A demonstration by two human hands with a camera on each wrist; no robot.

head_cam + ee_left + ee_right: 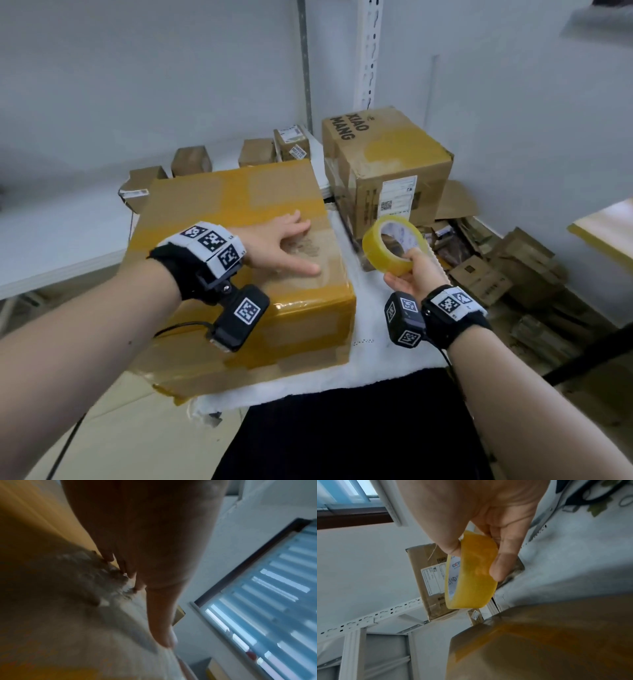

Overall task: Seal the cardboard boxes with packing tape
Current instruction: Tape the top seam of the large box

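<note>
While your left hand (274, 241) lies flat with straight fingers on the big box (239, 274) and your right hand (412, 274) pinches the tape roll (392, 245) beside it, the roll could slip and drop.

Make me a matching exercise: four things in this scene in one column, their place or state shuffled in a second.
1. left hand
2. tape roll
3. taped box
4. XIAO MANG box

a. stands by the wall, label on its side
b. gripped in the right hand
c. lies on the white cloth
d. presses flat on the box top

Pairs: 1-d, 2-b, 3-c, 4-a
</note>
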